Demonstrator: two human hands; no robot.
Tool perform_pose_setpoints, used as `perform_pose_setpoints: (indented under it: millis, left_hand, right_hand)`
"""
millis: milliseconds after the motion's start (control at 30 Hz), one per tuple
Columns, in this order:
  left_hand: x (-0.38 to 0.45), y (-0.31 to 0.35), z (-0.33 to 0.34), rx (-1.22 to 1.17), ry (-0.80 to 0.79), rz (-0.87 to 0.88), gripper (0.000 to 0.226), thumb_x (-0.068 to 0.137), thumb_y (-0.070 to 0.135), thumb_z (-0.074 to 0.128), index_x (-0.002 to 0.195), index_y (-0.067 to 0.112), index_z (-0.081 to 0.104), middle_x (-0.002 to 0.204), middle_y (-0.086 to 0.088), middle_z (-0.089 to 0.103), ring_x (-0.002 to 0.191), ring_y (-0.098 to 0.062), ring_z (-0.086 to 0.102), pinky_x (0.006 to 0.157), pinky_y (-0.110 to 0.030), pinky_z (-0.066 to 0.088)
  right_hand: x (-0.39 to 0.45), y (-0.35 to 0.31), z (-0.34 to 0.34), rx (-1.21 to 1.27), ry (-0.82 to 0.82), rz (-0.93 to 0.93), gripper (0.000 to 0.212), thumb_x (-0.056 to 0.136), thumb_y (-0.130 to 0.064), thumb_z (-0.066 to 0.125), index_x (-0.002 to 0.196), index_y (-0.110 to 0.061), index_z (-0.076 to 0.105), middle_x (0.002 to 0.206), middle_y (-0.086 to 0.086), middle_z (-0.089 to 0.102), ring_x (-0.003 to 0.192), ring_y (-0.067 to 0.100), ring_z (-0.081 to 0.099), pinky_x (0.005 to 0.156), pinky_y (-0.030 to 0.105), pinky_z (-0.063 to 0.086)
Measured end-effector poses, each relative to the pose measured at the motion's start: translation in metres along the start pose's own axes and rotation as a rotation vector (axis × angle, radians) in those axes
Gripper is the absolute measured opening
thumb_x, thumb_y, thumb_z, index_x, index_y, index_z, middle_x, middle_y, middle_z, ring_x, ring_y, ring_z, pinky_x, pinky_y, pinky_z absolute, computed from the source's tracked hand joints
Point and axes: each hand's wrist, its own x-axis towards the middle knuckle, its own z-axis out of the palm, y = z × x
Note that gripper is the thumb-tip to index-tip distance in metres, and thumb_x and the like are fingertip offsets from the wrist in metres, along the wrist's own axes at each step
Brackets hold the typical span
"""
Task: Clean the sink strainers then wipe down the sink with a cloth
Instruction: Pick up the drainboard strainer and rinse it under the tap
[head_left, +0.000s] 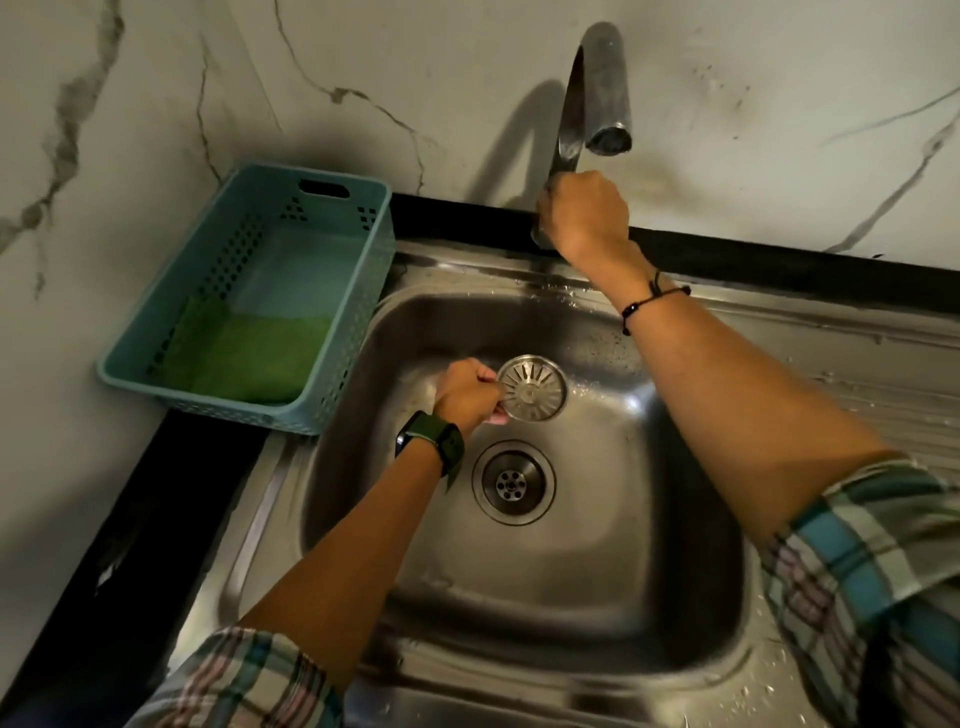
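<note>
The strainer (531, 387), a round steel disc with radial slots, sits just above the middle of my view, held up over the basin of the sink (597, 597) by my left hand (467, 395). That hand is clenched around the disc's nine o'clock edge, fingertips pinching the rim, with the slotted face tilted toward the camera. At six o'clock from the strainer, close below it, I see the open drain (513, 482) in the basin floor, its inner perforated cup uncovered. A dark green watch (431, 446) wraps my left wrist. My right hand (584, 215) is up at twelve o'clock from the strainer, closed around the base of the faucet (587, 104), whose curved spout arches overhead and ends pointing down; I see no water running from it. A black cord bracelet (652, 301) rings that wrist. Out at nine to ten o'clock from the sink, on the black counter (156, 493) against the marble wall (156, 104), stands a teal plastic basket (343, 312), and a green cloth (249, 358) lies flat in its near end. Water droplets speckle the sink's rim and the ribbed drainboard (857, 364) at three o'clock. Plaid sleeves (857, 571) are pushed up both forearms.
</note>
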Motion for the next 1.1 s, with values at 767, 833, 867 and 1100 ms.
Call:
perform_pose_setpoints:
  millis: [767, 833, 867, 1100]
  left_hand:
    - [-0.015, 0.030, 0.021, -0.057, 0.014, 0.079, 0.020, 0.083, -0.005, 0.056, 0.074, 0.011, 0.050, 0.093, -0.012, 0.059, 0.073, -0.020, 0.063, 0.072, -0.035, 0.058]
    - [-0.017, 0.032, 0.020, -0.058, 0.011, 0.103, 0.019, 0.083, -0.003, 0.059, 0.073, 0.011, 0.051, 0.090, -0.009, 0.060, 0.068, -0.015, 0.062, 0.061, -0.029, 0.059]
    - [-0.017, 0.034, 0.019, -0.066, 0.021, 0.111, 0.021, 0.082, -0.004, 0.059, 0.070, 0.011, 0.051, 0.086, -0.008, 0.060, 0.066, -0.014, 0.061, 0.056, -0.026, 0.059]
    - [-0.017, 0.036, 0.018, -0.045, 0.083, 0.112, 0.023, 0.079, -0.005, 0.061, 0.068, 0.011, 0.050, 0.079, -0.008, 0.058, 0.068, -0.021, 0.065, 0.068, -0.038, 0.059]
  right_hand:
    - [-0.098, 0.015, -0.012, 1.089, -0.642, 0.465, 0.018, 0.089, 0.008, 0.047, 0.088, 0.003, 0.064, 0.079, 0.015, 0.065, 0.068, 0.020, 0.066, 0.056, 0.021, 0.057]
    - [-0.096, 0.015, -0.020, 0.960, -0.724, 0.379, 0.017, 0.087, 0.008, 0.049, 0.087, 0.003, 0.065, 0.086, 0.017, 0.067, 0.076, 0.023, 0.069, 0.066, 0.026, 0.060]
    - [-0.095, 0.014, -0.023, 0.841, -0.698, 0.350, 0.014, 0.086, 0.007, 0.051, 0.086, 0.003, 0.065, 0.089, 0.017, 0.068, 0.080, 0.023, 0.069, 0.071, 0.029, 0.060]
    - [-0.093, 0.012, -0.032, 0.741, -0.603, 0.241, 0.015, 0.082, 0.009, 0.055, 0.086, 0.003, 0.068, 0.092, 0.013, 0.069, 0.085, 0.019, 0.070, 0.070, 0.026, 0.057]
